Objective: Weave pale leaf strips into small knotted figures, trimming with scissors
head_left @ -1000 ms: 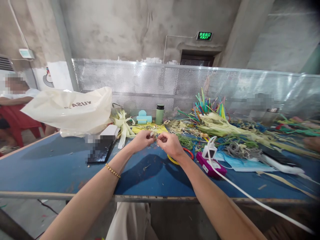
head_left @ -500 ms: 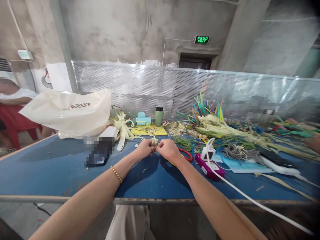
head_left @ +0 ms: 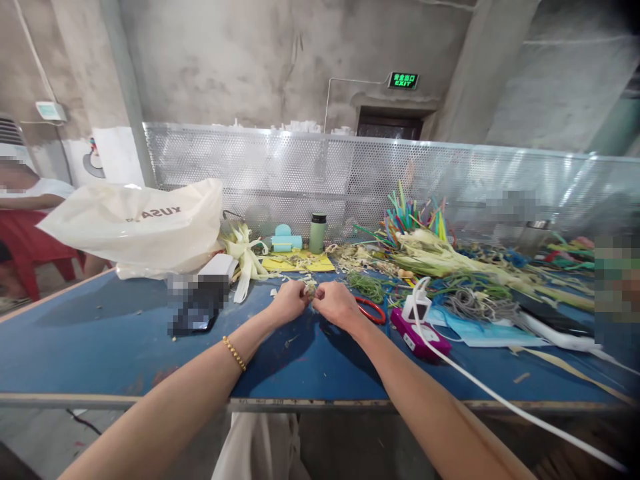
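Over the middle of the blue table, my left hand (head_left: 291, 301) and my right hand (head_left: 336, 304) are close together, fingers closed in a pinch. Between the fingertips is a small pale yellow-green piece of husk (head_left: 311, 287); its shape is too small to make out. A red loop handle (head_left: 374, 311), like that of scissors, lies just right of my right hand. Beyond the hands, dry scraps cover a yellow sheet (head_left: 320, 264). A bundle of pale corn husk (head_left: 245, 257) rests to the left of it, and a heap of green string (head_left: 367, 287) to the right.
At left are a white bag (head_left: 135, 227) and a dark phone (head_left: 197, 310). A purple power strip (head_left: 419, 337) with a white cable stands at right, near grey cord (head_left: 475, 305) and long husks (head_left: 425, 250). Another person sits far left; a blurred figure is at the right edge.
My hands stay in nearly the same place, with slight finger movement around the husk piece. At the right edge, the other person's blurred shape has shifted.
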Motion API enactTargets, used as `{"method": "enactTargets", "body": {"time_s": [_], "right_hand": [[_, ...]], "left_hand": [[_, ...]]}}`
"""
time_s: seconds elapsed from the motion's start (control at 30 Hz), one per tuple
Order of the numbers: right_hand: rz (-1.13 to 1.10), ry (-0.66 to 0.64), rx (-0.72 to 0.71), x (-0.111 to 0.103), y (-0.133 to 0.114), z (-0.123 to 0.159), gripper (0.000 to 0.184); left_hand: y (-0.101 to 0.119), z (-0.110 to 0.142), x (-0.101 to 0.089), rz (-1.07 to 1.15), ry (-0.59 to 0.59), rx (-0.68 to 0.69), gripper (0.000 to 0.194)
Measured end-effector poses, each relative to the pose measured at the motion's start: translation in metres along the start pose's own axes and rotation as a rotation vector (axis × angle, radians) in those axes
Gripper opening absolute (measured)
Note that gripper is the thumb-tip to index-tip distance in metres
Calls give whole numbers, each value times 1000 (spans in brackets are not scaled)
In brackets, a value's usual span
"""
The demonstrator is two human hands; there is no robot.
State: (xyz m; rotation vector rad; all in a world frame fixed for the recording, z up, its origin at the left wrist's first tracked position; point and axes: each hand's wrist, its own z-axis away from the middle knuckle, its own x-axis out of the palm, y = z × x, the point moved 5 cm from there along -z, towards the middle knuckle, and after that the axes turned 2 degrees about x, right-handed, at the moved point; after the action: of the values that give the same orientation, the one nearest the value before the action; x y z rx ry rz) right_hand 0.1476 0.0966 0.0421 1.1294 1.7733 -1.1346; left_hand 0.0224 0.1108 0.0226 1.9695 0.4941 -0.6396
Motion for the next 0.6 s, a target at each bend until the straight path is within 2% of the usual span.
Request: {"method": "enactTargets", "body": {"time_s": [0.23, 0.47, 0.6], "right_hand": [[51, -11, -9, 3, -1, 0, 17], [67, 73, -154, 5, -6, 1, 16], [-13, 91, -193, 4, -7, 0, 12]], "left_hand": [[8, 1, -3, -46, -43, -36, 17], [1, -2, -5, 25, -64, -47, 15], [-2, -3, -7, 53, -65, -23, 14]]}}
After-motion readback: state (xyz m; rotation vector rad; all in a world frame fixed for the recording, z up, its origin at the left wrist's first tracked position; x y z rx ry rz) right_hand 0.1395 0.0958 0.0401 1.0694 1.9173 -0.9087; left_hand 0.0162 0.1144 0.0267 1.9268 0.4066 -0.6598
